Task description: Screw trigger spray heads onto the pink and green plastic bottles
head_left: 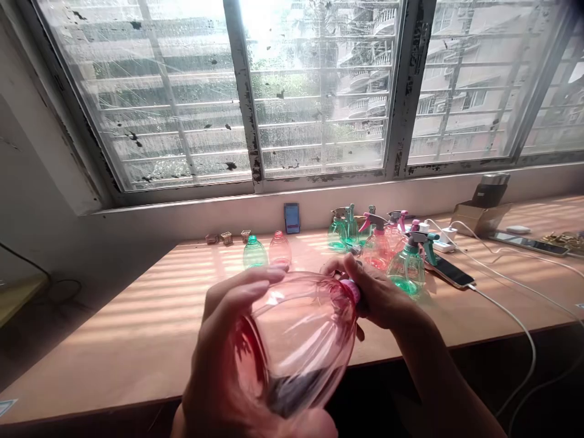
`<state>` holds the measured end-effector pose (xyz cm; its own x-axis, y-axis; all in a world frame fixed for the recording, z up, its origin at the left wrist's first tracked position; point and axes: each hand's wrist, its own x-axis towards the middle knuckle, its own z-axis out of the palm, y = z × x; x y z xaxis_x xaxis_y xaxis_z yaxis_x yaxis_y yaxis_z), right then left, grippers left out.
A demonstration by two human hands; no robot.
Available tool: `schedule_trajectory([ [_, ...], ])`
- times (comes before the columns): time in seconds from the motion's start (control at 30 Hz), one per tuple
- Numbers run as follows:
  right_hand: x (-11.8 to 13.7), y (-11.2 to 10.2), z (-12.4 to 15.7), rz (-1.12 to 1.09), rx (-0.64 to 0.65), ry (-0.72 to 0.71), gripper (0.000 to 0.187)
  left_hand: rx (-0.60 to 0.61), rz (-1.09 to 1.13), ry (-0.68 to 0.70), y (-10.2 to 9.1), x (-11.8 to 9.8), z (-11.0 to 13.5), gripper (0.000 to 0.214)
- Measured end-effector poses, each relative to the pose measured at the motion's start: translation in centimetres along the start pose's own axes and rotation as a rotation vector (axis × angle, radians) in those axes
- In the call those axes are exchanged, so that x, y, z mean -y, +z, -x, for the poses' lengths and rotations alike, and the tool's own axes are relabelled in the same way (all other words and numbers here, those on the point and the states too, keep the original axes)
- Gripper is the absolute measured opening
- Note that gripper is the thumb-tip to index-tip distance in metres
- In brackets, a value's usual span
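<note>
A clear pink spray bottle (pixel 303 331) lies tilted on its side close to the camera, its neck toward the right. My left hand (pixel 210 347) is wrapped round its wide base, fingers over the top and thumb below. At the neck, my right hand (pixel 381 295) closes on the pink collar (pixel 351 291) of the spray head; most of that head is hidden behind the fingers. Beyond the hands, a green bottle (pixel 254 252) and a pink bottle (pixel 280 248) stand upright without spray heads.
Green and pink bottles with spray heads, including a green one (pixel 407 267), stand behind my right hand. A phone (pixel 449 271) with a white cable lies right of them. Another phone (pixel 292 218) leans on the wall. Small brown boxes (pixel 227 238) sit at the back left.
</note>
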<state>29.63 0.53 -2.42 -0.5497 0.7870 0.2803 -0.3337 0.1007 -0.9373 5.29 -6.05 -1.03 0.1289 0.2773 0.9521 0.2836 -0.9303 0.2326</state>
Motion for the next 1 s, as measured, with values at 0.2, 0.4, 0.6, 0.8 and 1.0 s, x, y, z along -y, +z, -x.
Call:
schedule_trajectory([
  [0.2,-0.4,-1.8,-0.7,0.105,0.041,0.004,0.081,0.103,-0.030,0.160,0.3,-0.1,0.3,0.103],
  [0.4,1.1,-4.3,-0.5,0.218,-0.222,-0.031,0.059,0.262,-0.233,-0.157,-0.3,7.1,-1.2,0.086],
  [0.6,3.4,-6.8,1.7,0.472,-0.562,-0.218,0.055,0.287,-0.448,-0.521,-1.4,14.7,-0.1,0.068],
  [0.8,3.9,-8.6,2.8,0.712,-0.653,-0.217,0.070,0.345,-0.651,-0.750,-1.2,20.2,-1.8,0.072],
  [1.0,3.2,-9.6,1.9,1.224,-0.986,-0.238,0.055,0.483,-0.793,-0.727,1.5,23.7,-4.3,0.064],
])
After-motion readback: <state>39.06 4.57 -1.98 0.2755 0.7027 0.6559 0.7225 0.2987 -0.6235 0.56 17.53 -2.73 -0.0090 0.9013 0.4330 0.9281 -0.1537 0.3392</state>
